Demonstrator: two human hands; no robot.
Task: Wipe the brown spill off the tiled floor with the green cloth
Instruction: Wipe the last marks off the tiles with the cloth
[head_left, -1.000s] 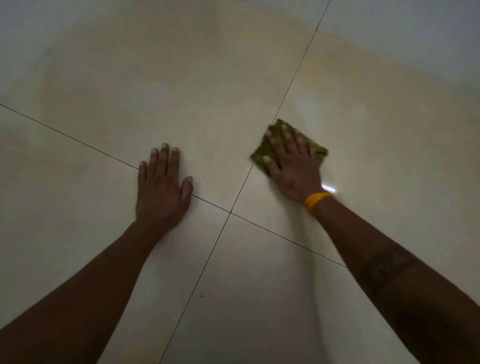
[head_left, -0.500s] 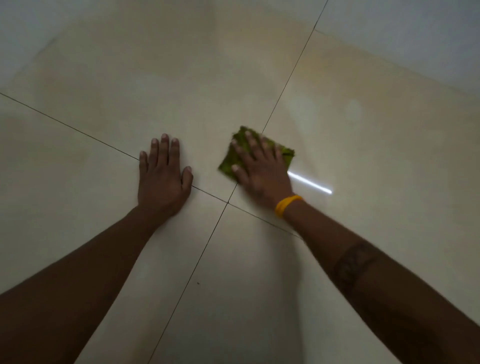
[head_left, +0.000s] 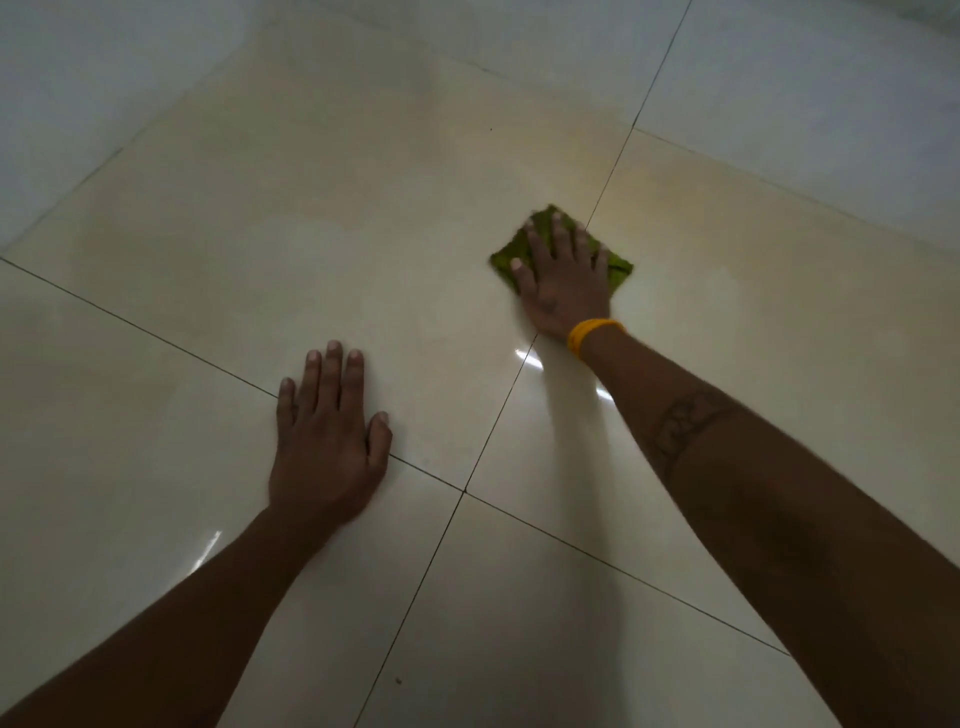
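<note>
While the right hand (head_left: 563, 283) presses the green cloth (head_left: 618, 270) flat, the left hand (head_left: 324, 447) props on the tiled floor (head_left: 260, 260).

Right hand: fingers straight and slightly spread, palm down on the cloth, cloth corners showing beyond the fingertips and at either side. Cloth lies across the grout line running away from the person, beyond the crossing where four tiles meet. Faint brownish-yellow tint (head_left: 670, 197) on the tiles just past and to the right of the cloth; edges of the stain too soft to trace. Yellow wristband (head_left: 592, 335) on the right wrist; dark tattoo band (head_left: 685, 421) on that forearm. Left hand: flat, fingers straight and close together, thumb out, resting over the cross grout line, well apart from the cloth. Glossy tiles, light glints near both arms.
</note>
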